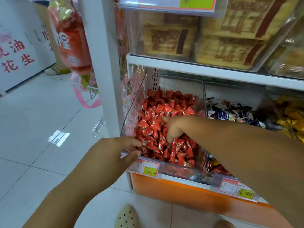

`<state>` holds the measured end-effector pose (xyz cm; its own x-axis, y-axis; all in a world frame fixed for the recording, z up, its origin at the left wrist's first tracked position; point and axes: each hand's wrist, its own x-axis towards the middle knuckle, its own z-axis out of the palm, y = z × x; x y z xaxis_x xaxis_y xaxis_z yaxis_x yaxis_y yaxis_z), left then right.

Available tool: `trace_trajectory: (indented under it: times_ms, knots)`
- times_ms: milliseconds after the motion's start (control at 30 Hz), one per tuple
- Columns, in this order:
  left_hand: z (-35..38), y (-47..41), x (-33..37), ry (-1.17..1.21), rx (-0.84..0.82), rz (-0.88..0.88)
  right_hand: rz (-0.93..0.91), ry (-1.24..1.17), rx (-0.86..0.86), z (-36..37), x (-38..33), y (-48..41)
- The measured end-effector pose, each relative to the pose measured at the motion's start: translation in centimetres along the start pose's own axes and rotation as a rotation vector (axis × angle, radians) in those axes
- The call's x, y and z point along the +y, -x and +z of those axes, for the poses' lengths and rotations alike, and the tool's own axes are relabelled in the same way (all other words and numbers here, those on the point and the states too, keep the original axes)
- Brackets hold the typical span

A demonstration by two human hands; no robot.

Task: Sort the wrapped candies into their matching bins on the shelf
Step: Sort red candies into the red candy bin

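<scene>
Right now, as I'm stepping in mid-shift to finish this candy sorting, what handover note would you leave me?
Left hand grips the front-left corner of the clear bin.
Right hand is dug into the red candies in that bin; fingers buried, cannot tell whether it holds one.
Next bin to the right: dark blue-and-white candies; beyond it, yellow candies.
Done: the red pile's top shows only red.
Left: see what the right hand brings up, then check the other bins.
</scene>
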<state>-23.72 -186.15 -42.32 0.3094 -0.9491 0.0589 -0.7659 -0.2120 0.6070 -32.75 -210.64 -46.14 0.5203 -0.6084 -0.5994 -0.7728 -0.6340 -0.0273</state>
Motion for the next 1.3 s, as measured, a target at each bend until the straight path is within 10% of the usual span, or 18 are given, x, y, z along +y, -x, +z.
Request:
trace_trajectory:
  times_ms: [600, 967, 1300]
  knots:
    - [0.5, -0.8, 0.3, 0.051, -0.038, -0.021, -0.136, -0.958, -0.100, -7.0, -1.4, 6.8]
    - [0.1, -0.8, -0.6, 0.042, -0.040, -0.050, -0.102, 0.010, 0.021, -2.0, -4.7, 1.4]
    - [0.1, -0.9, -0.2, 0.035, -0.043, -0.070, -0.145, -0.266, 0.255, -1.4, -3.2, 0.9]
